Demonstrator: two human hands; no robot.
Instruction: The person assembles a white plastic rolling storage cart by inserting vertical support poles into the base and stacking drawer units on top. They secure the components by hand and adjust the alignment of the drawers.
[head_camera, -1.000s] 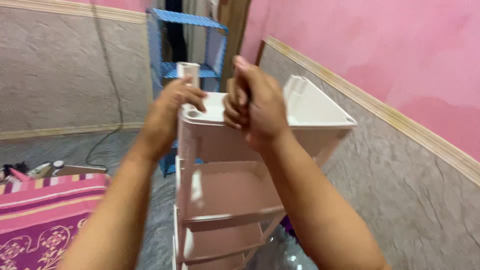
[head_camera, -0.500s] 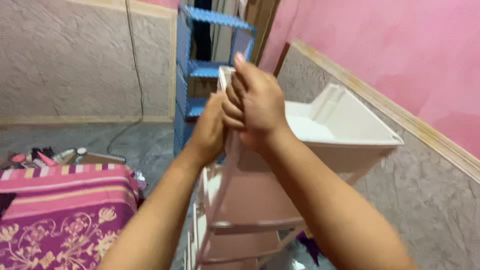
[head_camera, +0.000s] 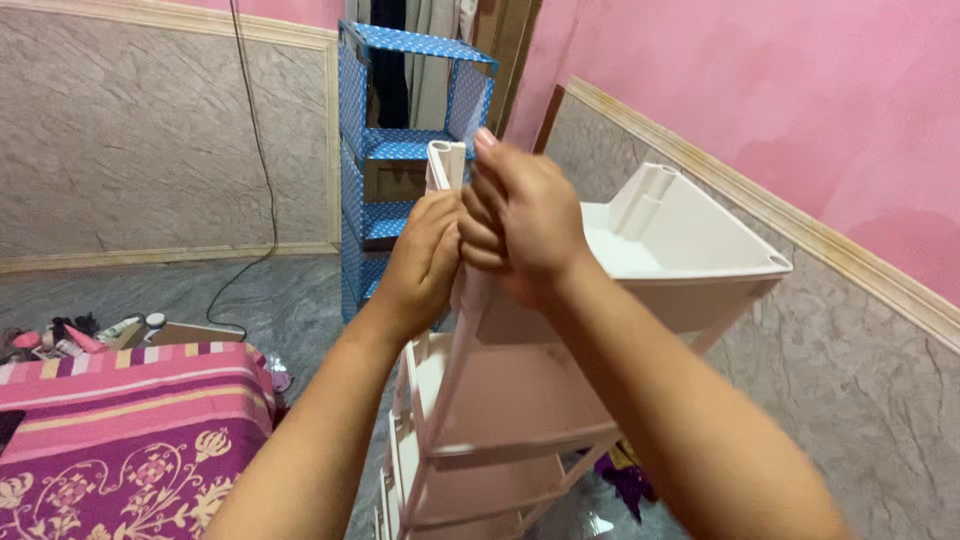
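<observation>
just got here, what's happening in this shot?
A person has both hands on the corner post of a white plastic tiered rack. The left hand wraps the post from the left, and the right hand grips it just under its top end. The rack has a triangular top tray with more shelves stacked below. Behind it stands a blue dotted fabric shelf, and a pink patterned mattress lies at lower left.
</observation>
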